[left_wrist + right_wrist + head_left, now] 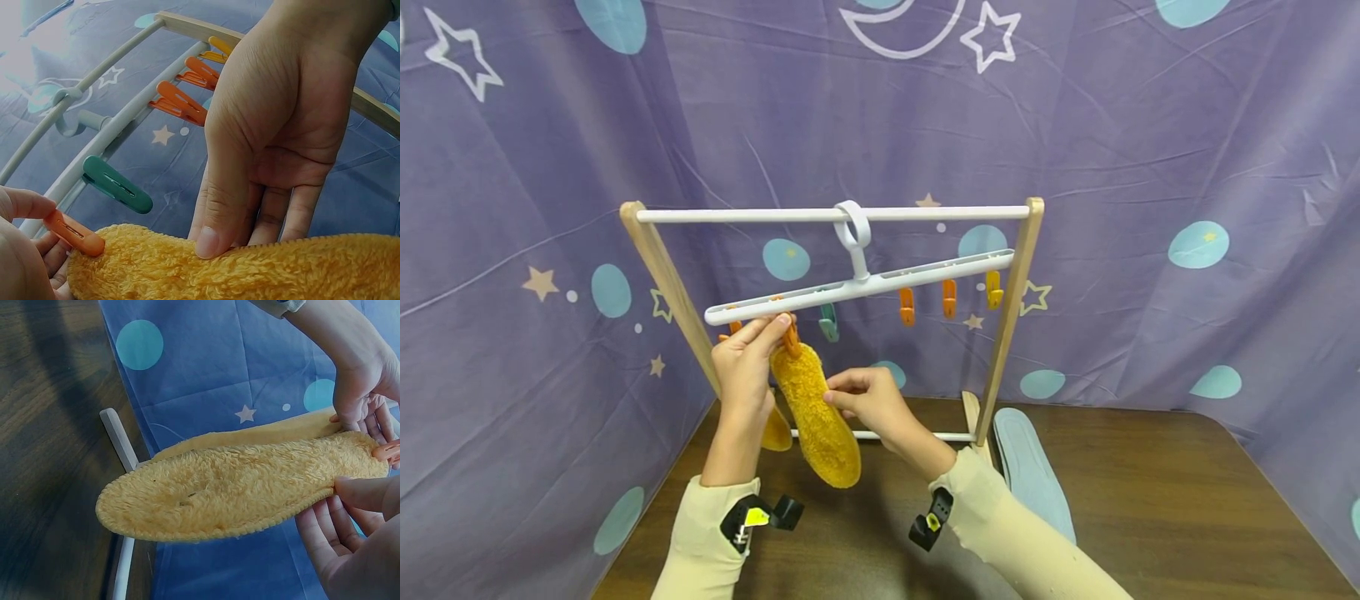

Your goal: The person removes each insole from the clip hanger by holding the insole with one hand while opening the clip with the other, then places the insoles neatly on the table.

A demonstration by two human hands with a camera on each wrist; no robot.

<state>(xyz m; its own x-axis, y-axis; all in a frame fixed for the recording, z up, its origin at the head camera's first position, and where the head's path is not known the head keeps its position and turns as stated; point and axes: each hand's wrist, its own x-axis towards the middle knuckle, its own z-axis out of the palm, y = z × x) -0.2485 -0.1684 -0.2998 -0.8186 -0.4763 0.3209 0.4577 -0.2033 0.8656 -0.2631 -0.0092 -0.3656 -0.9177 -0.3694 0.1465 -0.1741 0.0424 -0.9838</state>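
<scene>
A fuzzy yellow insole (820, 425) hangs toe-down, with an orange clip (792, 340) at its upper end beneath the white hanger (808, 297). My left hand (745, 362) pinches that clip between thumb and fingers. Lower down, my right hand (876, 404) pinches the insole's right edge, thumb on the fluffy face and fingers behind, as the right wrist view shows. Behind it, partly hidden, hangs a second yellow insole (777, 430). A green clip (117, 184) on the hanger is just beside the left hand.
The hanger tilts down to the left from a white rod (737, 216) on a wooden-sided rack (1011, 325). Two orange clips and a yellow clip (994, 290) hang on its right half. Light blue insoles (1036, 475) lie on the brown table (1157, 492), right of the rack.
</scene>
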